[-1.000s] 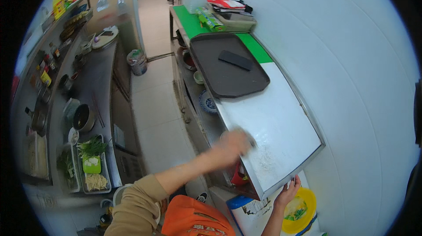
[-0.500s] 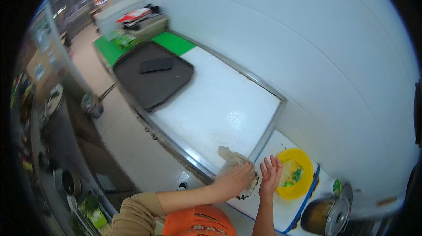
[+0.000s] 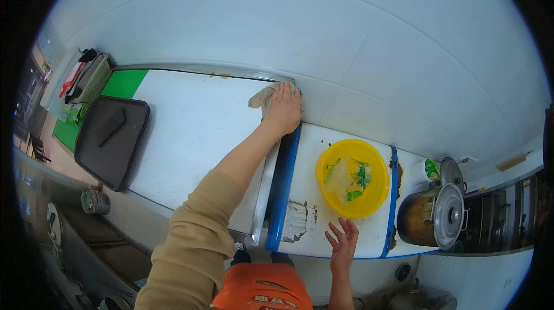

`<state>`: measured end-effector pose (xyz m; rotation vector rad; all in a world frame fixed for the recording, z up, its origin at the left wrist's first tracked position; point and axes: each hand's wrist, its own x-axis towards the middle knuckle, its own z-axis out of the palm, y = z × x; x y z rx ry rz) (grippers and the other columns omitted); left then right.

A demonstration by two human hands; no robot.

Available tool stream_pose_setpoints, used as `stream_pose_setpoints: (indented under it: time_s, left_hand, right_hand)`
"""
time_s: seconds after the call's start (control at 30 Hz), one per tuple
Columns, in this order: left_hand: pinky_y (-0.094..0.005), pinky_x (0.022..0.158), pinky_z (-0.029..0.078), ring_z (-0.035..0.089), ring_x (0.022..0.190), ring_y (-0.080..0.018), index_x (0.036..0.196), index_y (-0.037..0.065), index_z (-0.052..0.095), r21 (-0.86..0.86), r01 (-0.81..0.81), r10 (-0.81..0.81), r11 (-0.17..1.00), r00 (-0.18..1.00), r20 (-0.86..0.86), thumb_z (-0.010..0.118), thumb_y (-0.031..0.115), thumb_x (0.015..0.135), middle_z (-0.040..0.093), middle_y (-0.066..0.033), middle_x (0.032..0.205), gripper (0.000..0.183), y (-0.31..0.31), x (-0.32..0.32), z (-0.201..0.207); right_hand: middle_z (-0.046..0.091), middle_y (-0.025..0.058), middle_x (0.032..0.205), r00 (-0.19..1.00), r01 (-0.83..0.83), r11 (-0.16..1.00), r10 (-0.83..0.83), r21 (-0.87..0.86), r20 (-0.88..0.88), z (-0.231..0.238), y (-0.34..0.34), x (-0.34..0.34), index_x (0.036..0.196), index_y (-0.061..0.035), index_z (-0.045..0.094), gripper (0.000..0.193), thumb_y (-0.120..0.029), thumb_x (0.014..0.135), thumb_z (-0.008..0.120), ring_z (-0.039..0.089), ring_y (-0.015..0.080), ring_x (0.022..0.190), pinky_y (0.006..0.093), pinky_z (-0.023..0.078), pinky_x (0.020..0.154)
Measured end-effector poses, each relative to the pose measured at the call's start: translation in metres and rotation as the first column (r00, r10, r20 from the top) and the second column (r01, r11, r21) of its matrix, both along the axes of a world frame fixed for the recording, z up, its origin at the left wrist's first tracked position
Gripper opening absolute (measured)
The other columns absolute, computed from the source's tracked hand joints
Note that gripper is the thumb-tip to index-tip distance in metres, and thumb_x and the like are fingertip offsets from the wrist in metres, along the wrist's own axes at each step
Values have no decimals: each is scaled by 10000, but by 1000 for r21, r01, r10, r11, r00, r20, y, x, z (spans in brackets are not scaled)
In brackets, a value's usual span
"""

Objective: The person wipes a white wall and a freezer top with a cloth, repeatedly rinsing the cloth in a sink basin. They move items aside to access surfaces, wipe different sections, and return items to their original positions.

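My left hand (image 3: 284, 108) presses a grey-beige rag (image 3: 261, 100) against the far right corner of the white countertop (image 3: 196, 131), close to the wall. Its fingers lie over the rag, with part of the cloth sticking out to the left. Nothing is in my right hand (image 3: 343, 246), which hovers palm up with its fingers apart, just in front of a yellow basin (image 3: 379, 191). Leafy green pieces and something pale, perhaps a plastic bag, lie inside the basin.
On the left stands a dark tray (image 3: 115, 160) holding a black flat object (image 3: 111, 127), with a loaded basket (image 3: 97, 83) behind it. To the right are a lidded metal pot (image 3: 416, 220) and a white tub (image 3: 416, 174). A metal-edged step and blue strip (image 3: 283, 194) divide the surfaces.
My left hand has moved the rag from the counter's near right end to its far corner by the wall. My right hand remains raised and open. The view has turned to the right.
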<state>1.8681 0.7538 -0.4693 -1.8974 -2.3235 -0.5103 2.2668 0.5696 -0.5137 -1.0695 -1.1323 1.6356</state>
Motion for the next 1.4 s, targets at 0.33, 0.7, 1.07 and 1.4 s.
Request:
stream_pose_setpoints:
  time_s: [0.33,0.7,1.07,1.4]
  left_hand:
    - [-547,1242,291,330,1502,-529,1459,-79,514,-100,79,-65,992,989,136,547,62,945,293,-397,1608,534,-252,126,41]
    - [-457,1125,465,518,1379,-458,1444,6,569,-93,-16,41,996,959,279,568,4,903,468,-321,1524,541,-288,142,53]
    - [-390,913,574,673,1047,-223,1276,-17,597,308,-748,-303,588,149,941,497,102,1027,673,-129,1153,294,-224,-129,90]
    - [-511,1194,363,442,1447,-368,1530,83,508,795,173,14,581,975,-222,458,172,1065,512,-173,1538,477,18,-244,205]
  right_hand:
    - [452,177,1545,993,-116,993,115,32,32,8,67,10,1540,-123,345,477,-234,1101,496,599,353,1323,451,568,1037]
    - [471,178,1517,991,-131,991,129,28,40,7,93,14,1541,-117,339,479,-168,1086,480,661,346,1230,422,588,995]
    - [467,210,1477,991,-39,999,38,5,125,21,74,-20,1538,-74,315,504,-99,1068,494,664,365,1207,436,607,966]
    - [468,215,1469,959,248,968,-242,-22,150,33,-1,-45,1529,-84,302,494,-73,1066,473,663,371,1202,454,611,951]
